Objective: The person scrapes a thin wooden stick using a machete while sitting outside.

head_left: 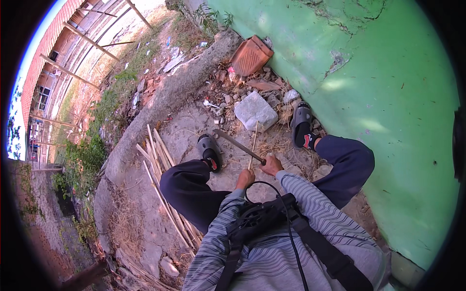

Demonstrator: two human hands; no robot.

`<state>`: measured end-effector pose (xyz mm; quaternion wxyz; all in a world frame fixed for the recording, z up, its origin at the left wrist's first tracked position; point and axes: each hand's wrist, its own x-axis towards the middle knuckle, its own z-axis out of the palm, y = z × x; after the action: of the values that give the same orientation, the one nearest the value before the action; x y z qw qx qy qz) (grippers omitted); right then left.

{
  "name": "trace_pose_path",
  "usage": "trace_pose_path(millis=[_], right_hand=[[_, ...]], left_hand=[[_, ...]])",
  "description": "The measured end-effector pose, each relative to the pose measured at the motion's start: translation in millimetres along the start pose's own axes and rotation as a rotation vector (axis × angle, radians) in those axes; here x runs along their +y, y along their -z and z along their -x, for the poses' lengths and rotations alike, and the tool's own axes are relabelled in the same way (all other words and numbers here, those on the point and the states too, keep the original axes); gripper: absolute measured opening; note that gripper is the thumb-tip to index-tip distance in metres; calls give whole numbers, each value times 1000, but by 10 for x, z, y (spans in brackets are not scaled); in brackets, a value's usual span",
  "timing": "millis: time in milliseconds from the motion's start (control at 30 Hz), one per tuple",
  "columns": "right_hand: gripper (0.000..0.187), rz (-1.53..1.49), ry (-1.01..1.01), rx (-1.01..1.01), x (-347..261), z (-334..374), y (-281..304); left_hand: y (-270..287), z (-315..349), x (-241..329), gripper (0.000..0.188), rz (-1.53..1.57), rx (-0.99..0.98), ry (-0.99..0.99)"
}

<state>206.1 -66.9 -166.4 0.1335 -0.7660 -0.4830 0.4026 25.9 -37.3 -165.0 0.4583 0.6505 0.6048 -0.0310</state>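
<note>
My left hand (245, 178) is closed around the near end of a thin, pale bamboo strip (253, 143). The strip points away from me, and its far end meets the near edge of a whitish stone block (256, 110). In my right hand (272, 165) is the handle of a long dark knife (238, 145), with the blade reaching out to the left. Blade and strip cross just ahead of my hands; whether they touch I cannot tell. By my left leg lies a bundle of split bamboo strips (162, 155).
A green wall (388, 111) rises on the right. Beyond the block are rubble and an orange roof tile (251, 55). A rough concrete ledge (160, 102) curves along the left, with plants (87, 155) past it. My shoes (209, 151) stand either side of the strip.
</note>
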Motion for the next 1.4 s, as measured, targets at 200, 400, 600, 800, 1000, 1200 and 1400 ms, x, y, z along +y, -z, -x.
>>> trace_pose_path(millis=[200,400,600,800,1000,1200,1400], right_hand=[[27,66,127,2,47,96,-30],[28,67,1,95,30,-147,96],[27,55,182,-2,90,144,-62],[29,24,-28,66,58,-139,136],[32,-12,-40,14,56,-56,89],[33,57,57,-61,133,-23,31],[35,-17,-185,31,158,-383,193]], left_hand=[[-25,9,8,45,-12,48,-43],[-53,-11,36,44,-47,59,-47],[-128,-60,15,42,-88,17,41],[-206,-143,-106,41,-195,14,-144],[-126,-82,-50,42,-102,-11,-7],[-175,-134,-141,42,-79,13,19],[-274,-230,-211,44,-94,-6,-31]])
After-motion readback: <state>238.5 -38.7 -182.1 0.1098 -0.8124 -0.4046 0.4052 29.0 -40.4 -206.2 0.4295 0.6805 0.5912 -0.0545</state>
